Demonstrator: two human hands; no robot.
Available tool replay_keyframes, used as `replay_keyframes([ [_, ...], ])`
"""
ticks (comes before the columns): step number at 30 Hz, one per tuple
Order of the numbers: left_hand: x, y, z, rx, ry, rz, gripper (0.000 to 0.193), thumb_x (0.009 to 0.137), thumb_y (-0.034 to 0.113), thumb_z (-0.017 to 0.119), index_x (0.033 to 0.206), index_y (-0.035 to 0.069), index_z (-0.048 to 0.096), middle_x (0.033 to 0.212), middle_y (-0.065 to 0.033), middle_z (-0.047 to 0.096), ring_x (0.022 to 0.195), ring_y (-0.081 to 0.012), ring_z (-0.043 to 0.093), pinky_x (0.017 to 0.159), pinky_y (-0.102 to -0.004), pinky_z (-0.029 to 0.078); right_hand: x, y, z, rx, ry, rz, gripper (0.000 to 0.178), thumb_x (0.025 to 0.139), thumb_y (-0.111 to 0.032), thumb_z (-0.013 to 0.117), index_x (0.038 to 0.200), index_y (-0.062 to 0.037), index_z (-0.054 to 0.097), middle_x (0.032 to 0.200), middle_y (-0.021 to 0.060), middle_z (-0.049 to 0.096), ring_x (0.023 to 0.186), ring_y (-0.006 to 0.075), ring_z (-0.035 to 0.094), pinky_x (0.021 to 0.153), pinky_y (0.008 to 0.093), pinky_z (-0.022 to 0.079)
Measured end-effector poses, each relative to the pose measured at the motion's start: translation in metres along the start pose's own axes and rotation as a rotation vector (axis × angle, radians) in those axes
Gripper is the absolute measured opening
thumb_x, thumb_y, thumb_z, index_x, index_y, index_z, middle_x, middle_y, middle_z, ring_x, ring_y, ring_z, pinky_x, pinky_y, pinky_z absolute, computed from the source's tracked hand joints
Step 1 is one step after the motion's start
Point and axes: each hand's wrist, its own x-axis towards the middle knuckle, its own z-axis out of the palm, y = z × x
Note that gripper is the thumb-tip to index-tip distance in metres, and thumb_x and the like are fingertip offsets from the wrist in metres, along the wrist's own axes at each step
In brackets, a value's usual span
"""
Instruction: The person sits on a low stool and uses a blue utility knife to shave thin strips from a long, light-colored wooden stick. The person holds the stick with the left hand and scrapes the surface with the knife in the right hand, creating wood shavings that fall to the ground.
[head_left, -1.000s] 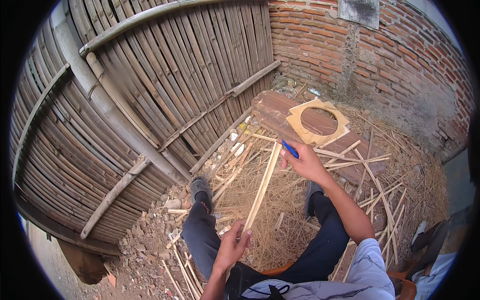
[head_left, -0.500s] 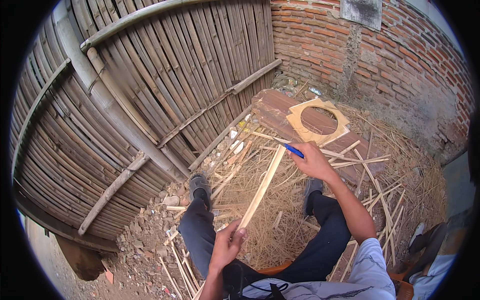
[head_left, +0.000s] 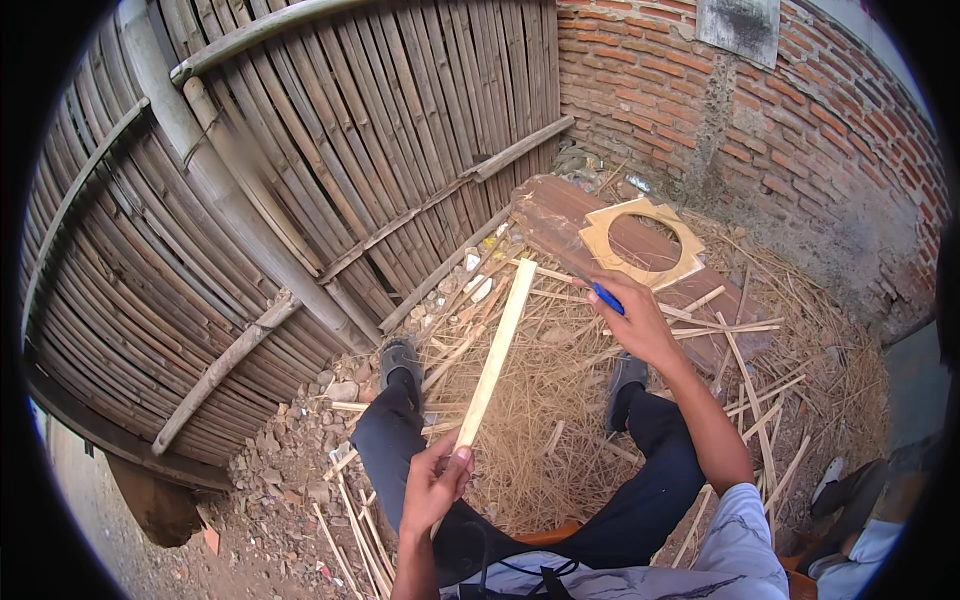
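Observation:
My left hand (head_left: 437,482) is closed around the lower end of a pale, flat bamboo strip (head_left: 497,355). The strip slants up and away from me, between my knees, with its far end free in the air. Held in my right hand (head_left: 642,322) is a knife with a blue handle (head_left: 607,298); its thin blade is hard to make out against the straw-coloured litter. The knife is to the right of the strip's far end, apart from it.
Shavings (head_left: 540,470) and loose strips (head_left: 755,390) cover the ground around my feet. Ahead lies a brown board (head_left: 560,215) bearing a notched panel with a round hole (head_left: 598,240). A bamboo fence (head_left: 400,130) and a brick wall (head_left: 640,90) enclose the spot. Another person's leg (head_left: 850,490) shows at right.
The strip's far end has swung left, away from the knife, and stands more upright. My right hand and the knife have shifted slightly right; my left hand has moved a little left and down.

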Motion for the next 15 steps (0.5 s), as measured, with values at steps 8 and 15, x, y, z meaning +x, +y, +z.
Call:
replay_keyframes([
  [8, 0.007, 0.009, 0.018, 0.099, 0.065, 0.070, 0.039, 0.111, 0.013, 0.063, 0.148, 0.001, 0.065, 0.078, 0.0022, 0.066, 0.059, -0.0012, 0.049, 0.051, -0.0215, 0.039, -0.013, -0.056, -0.013, 0.214, -0.089, 0.116, 0.031, 0.107, -0.031, 0.066, 0.121, -0.0033, 0.070, 0.085, 0.0122, 0.069, 0.071, 0.0289, 0.067, 0.070, 0.0396, 0.051],
  [15, 0.019, 0.020, 0.037, 0.054, 0.060, 0.108, 0.022, 0.110, 0.011, 0.065, 0.126, -0.003, 0.071, 0.083, -0.0015, 0.074, 0.057, -0.0010, 0.048, 0.050, -0.0213, 0.037, -0.041, -0.082, 0.013, 0.047, -0.154, -0.202, 0.031, 0.106, -0.037, 0.068, 0.115, -0.0071, 0.069, 0.091, 0.0117, 0.075, 0.073, 0.0317, 0.075, 0.062, 0.0414, 0.056],
])
